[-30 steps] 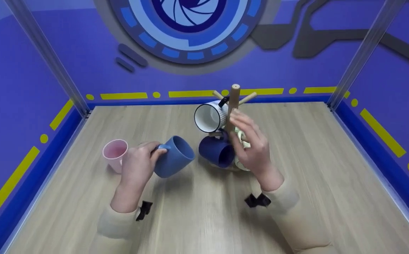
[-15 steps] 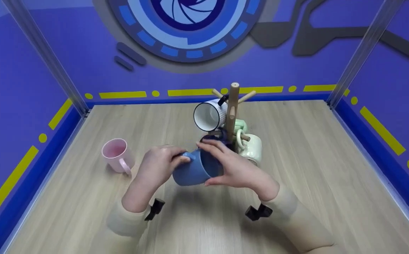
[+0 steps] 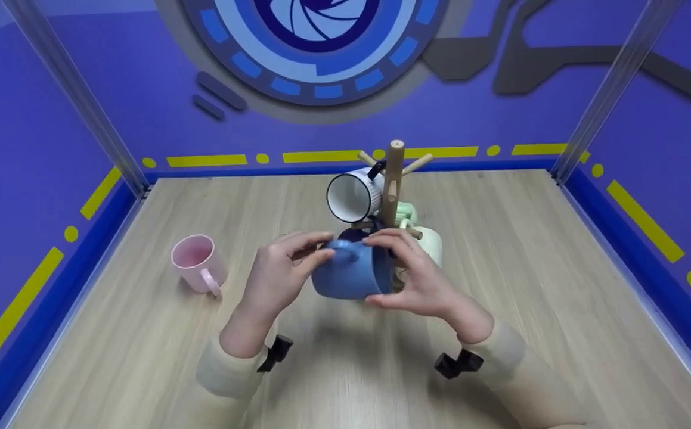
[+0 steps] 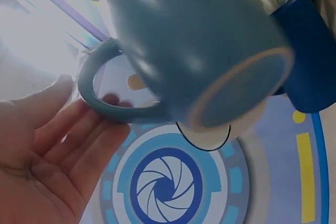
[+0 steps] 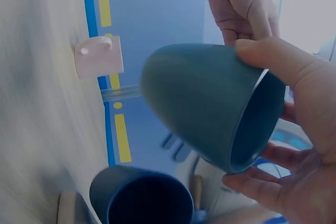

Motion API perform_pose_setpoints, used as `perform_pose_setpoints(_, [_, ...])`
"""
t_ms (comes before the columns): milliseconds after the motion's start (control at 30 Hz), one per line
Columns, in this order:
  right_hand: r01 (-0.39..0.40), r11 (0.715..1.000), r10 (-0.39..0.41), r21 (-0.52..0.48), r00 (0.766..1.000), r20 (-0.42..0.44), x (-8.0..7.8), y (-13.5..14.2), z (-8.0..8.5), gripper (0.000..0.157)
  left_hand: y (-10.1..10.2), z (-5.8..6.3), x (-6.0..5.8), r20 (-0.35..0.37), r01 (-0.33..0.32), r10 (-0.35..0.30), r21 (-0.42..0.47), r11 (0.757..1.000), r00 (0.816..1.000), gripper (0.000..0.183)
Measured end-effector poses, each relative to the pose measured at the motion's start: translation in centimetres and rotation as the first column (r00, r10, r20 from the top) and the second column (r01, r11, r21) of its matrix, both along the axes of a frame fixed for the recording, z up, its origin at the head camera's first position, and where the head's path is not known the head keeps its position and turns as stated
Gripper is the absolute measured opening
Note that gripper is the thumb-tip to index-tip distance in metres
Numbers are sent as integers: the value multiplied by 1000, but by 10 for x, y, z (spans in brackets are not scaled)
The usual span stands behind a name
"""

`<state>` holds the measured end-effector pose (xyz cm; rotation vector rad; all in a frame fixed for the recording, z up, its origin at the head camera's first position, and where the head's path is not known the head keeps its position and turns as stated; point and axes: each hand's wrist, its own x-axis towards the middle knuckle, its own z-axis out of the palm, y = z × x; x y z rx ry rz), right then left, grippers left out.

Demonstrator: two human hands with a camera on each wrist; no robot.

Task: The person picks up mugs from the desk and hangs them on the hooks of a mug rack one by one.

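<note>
A light blue mug (image 3: 345, 277) is held on its side above the table, mouth to the right. My right hand (image 3: 423, 274) grips it at the rim, thumb below and fingers above; the right wrist view shows the thumb on the outer wall (image 5: 194, 87). My left hand (image 3: 276, 271) is at the handle (image 4: 126, 113), its fingers fairly straight behind the loop and its thumb apart from it in the left wrist view. Just behind stands a wooden mug tree (image 3: 394, 173). A white mug with a black rim (image 3: 351, 196) and a dark blue mug (image 3: 354, 234) hang there.
A pink mug (image 3: 193, 265) stands upright on the table (image 3: 112, 333) at left. Pale green mugs hang on the tree's right side, one cream-green mug (image 3: 431, 244) in front. Bare pegs (image 3: 418, 164) stick out near the tree's top. Blue walls (image 3: 35, 167) enclose the table.
The left hand has carried the light blue mug rightwards to the tree. The right hand has left the post and taken hold of the mug's rim; the left hand's pinch on the handle has loosened.
</note>
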<state>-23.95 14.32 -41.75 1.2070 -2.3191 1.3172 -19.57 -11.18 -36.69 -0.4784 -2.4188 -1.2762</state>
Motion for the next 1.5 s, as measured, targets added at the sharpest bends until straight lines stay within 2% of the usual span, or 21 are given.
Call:
perform_pose_setpoints(100, [36, 993, -32, -113, 999, 42, 0, 11, 3, 84, 0, -7, -1, 39, 3, -8, 135, 991, 999, 41])
perform_pose_setpoints(267, [105, 967, -64, -233, 982, 178, 0, 27, 13, 84, 10, -19, -1, 129, 53, -80, 205, 977, 988, 55])
perform_pose_setpoints(367, [152, 956, -81, -250, 959, 270, 0, 33, 19, 84, 20, -24, -3, 145, 86, -125, 246, 965, 982, 57])
perform_pose_setpoints(533, [198, 946, -96, -257, 928, 361, -7, 40, 24, 82, 34, -28, -12, 115, 93, -129, 276, 957, 985, 57])
perform_pose_setpoints(667, [208, 944, -98, -257, 917, 386, -21, 47, 23, 78, 42, -27, -22, 116, 83, -121, 288, 954, 986, 55])
perform_pose_setpoints(1033, [200, 960, -97, -195, 893, 439, -54, 58, 15, 67, 49, -30, -45, 207, 40, -102, 282, 959, 973, 54])
perform_pose_setpoints(1300, [185, 970, -97, -160, 892, 441, -61, 59, 12, 65, 50, -34, -53, 257, 17, -102, 311, 950, 961, 52])
perform_pose_setpoints(1500, [172, 979, -107, -108, 890, 442, -65, 61, 16, 63, 50, -35, -54, 264, 16, -100, 304, 952, 959, 50])
